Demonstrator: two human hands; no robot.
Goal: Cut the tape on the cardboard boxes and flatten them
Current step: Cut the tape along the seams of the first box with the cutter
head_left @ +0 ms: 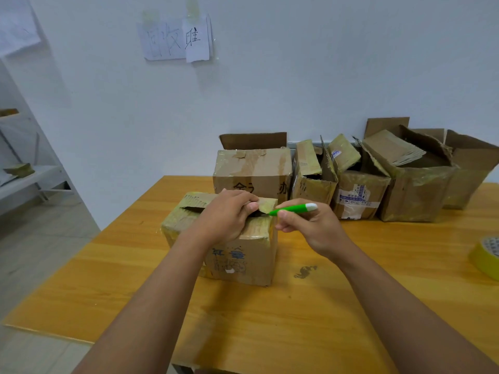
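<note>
A small cardboard box point(243, 260) wrapped in yellowish tape stands on the wooden table point(297, 319) in front of me. Its top seam is partly split, leaving a dark gap. My left hand point(226, 214) lies on the box top, its fingers curled over the near flap's edge and into the gap. My right hand point(310, 228) pinches a green cutter point(293, 209) with a white end. The cutter's tip touches the tape at the right end of the top seam.
Several other cardboard boxes point(253, 168) stand in a row along the wall at the table's back, some with open flaps. A yellow tape roll point(486, 256) lies at the right edge. A white shelf point(29, 176) stands to the left.
</note>
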